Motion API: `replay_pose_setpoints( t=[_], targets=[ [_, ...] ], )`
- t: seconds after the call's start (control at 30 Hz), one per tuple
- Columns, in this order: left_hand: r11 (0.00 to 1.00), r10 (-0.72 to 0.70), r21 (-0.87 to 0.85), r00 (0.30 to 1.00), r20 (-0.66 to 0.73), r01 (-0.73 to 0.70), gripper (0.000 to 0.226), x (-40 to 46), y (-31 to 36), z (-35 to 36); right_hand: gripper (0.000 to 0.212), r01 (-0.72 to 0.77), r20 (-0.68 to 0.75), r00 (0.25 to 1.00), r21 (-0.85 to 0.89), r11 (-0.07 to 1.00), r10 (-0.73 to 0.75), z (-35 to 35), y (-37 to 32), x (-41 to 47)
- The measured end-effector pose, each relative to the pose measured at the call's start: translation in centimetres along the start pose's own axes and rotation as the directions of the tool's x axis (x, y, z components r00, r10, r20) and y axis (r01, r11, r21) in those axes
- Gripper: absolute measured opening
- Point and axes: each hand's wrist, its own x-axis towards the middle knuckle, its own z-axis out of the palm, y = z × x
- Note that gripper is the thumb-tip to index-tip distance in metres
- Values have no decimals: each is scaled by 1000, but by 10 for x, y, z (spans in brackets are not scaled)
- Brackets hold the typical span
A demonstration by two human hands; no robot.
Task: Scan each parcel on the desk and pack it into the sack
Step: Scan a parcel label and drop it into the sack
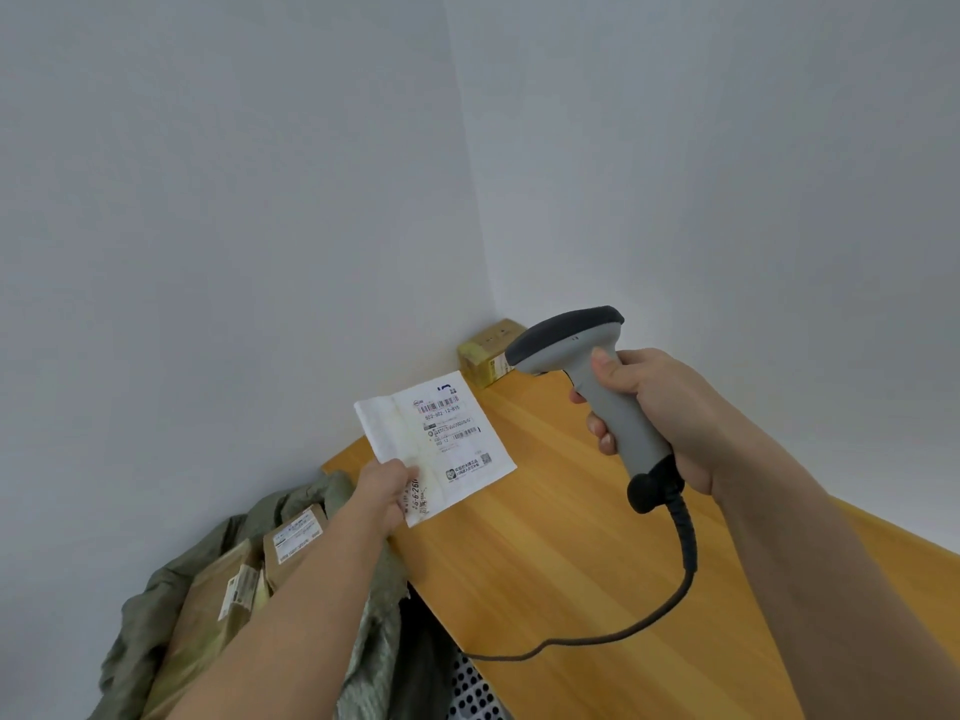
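Gripping: left hand [387, 488] pinching white parcel [435, 445] above desk [571, 537] edge | right hand [649, 407] clenching scanner [597, 387], aiming at its label | sack [218, 605] already holding parcels | small box [485, 353] waiting in desk's corner.

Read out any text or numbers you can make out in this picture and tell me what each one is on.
"502-002-12-815": under the top barcode on the white parcel, held by the left hand; last digits uncertain.
"6-6-260": handwritten near that parcel's lower edge, partly hidden.
The parcel's remaining small print: blurred.
Labels on the brown parcels in the sack: too small.
Corner box: unreadable.
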Motion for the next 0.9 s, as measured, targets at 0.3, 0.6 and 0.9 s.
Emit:
replay_pose_setpoints(
  t=[0.3, 0.6, 0.9],
  targets=[
    [997, -21, -77, 998, -61, 16, 37, -7, -16, -31, 39, -55, 140, 988, -84, 995, 66, 32, 15, 16],
    [991, -43, -128, 994, -96, 31, 31, -2, -24, -96, 34, -34, 180, 982, -108, 994, 54, 101, 17, 17],
    [993, -44, -112, 994, -103, 33, 36, 26, -15, -165, 30, -45, 158, 985, -111, 993, 62, 174, 17, 24]
  ],
)
